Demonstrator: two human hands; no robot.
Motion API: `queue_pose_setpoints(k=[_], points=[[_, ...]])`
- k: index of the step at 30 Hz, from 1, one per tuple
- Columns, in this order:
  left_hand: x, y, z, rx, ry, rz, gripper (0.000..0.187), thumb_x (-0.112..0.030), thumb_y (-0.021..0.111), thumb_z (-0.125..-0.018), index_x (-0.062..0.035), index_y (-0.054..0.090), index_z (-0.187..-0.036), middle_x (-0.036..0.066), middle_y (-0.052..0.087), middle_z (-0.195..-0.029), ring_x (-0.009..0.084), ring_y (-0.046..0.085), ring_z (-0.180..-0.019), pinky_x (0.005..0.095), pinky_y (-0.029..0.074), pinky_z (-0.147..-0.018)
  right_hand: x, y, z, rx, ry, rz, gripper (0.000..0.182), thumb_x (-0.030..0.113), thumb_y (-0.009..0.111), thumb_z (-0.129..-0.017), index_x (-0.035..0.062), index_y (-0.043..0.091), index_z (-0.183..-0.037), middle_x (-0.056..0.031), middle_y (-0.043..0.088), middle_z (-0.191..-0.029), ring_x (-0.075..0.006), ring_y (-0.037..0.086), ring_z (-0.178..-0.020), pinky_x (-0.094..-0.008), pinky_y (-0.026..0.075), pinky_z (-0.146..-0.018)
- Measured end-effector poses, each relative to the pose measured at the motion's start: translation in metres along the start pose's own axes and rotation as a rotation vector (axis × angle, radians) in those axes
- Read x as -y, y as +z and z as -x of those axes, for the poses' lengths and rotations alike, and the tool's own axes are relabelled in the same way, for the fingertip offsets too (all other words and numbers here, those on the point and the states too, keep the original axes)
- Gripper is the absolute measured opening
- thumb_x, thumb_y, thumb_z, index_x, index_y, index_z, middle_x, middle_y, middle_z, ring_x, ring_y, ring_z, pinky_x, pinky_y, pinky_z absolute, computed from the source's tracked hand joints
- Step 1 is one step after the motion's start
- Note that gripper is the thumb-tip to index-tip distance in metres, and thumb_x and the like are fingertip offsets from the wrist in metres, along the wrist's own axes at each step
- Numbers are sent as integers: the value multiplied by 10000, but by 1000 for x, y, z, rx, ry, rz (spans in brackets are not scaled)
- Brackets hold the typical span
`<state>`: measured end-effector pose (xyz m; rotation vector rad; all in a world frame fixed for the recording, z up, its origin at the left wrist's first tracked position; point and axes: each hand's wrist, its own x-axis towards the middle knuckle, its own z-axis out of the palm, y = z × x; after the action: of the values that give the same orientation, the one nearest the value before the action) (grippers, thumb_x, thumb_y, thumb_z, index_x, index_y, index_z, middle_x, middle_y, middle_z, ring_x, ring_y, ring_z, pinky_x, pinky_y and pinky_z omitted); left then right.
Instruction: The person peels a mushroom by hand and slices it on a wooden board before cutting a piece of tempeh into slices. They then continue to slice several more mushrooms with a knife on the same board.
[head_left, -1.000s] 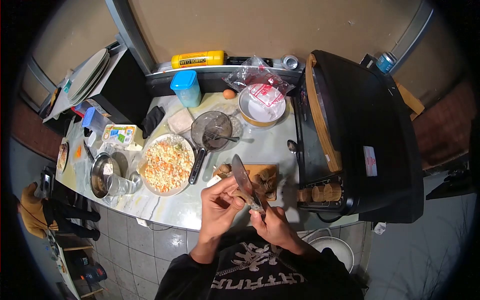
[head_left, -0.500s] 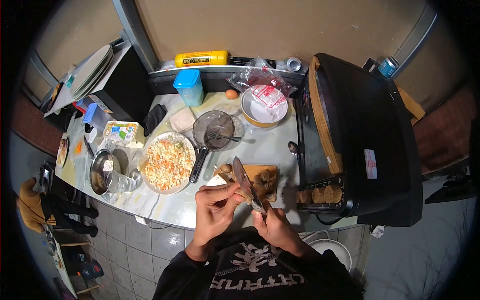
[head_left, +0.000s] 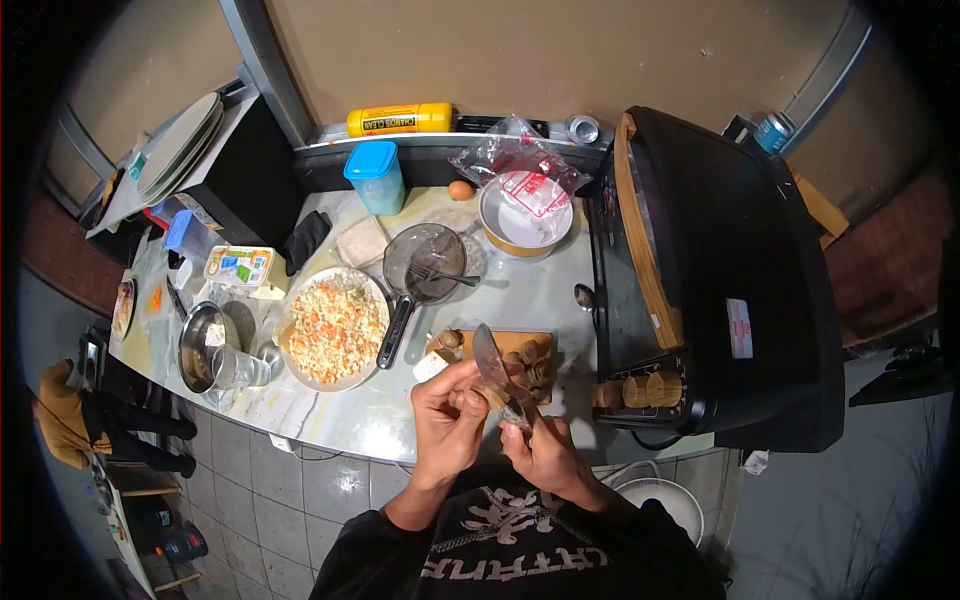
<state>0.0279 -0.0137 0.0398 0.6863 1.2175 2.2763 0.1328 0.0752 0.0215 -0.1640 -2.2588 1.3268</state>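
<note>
My right hand (head_left: 548, 452) grips a knife (head_left: 489, 357), its broad blade tilted up and to the left. Pinched in the fingers of my left hand (head_left: 448, 425) is a pale brown piece, probably mushroom (head_left: 490, 395), which lies against the blade. Both hands are close together over the near edge of a wooden cutting board (head_left: 510, 341). Brown mushroom pieces (head_left: 532, 362) are heaped on the board's right side, and a rounder one (head_left: 451, 339) sits at its left. A white block (head_left: 430, 366) lies beside the board, partly behind my left hand.
A plate of chopped food (head_left: 337, 328) and a pan (head_left: 425, 262) with a fork stand to the left. Behind are a white bowl (head_left: 525, 222), an egg (head_left: 460, 190) and a blue-lidded container (head_left: 376, 178). A black oven (head_left: 740, 270) fills the right. Another person (head_left: 75, 415) is at far left.
My left hand has shifted slightly right, and the blade stands a little more to the right. The hold on the knife and the brown piece stays the same.
</note>
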Motion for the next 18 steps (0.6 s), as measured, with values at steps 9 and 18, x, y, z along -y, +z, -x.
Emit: queue_pose_setpoints(k=[9,18], points=[[-17,-12,-7,74,-27,-200,270,-177,603,-882,48,606,-1030,205,641,-919,261,651,-807,395,550,-718,12,-11,-5,59,50,21,129,97,533,-877,-18,473,-878,-163,506,-552,-366,562,-510,-413,422,-449],[-24,-3,-13,77,14,-325,314,-210,621,-871,62,622,-1026,203,658,-902,252,661,-786,358,541,-720,7,-4,-4,40,73,32,163,116,536,-884,-33,470,-884,-154,494,-514,-369,552,-477,-422,415,-424]])
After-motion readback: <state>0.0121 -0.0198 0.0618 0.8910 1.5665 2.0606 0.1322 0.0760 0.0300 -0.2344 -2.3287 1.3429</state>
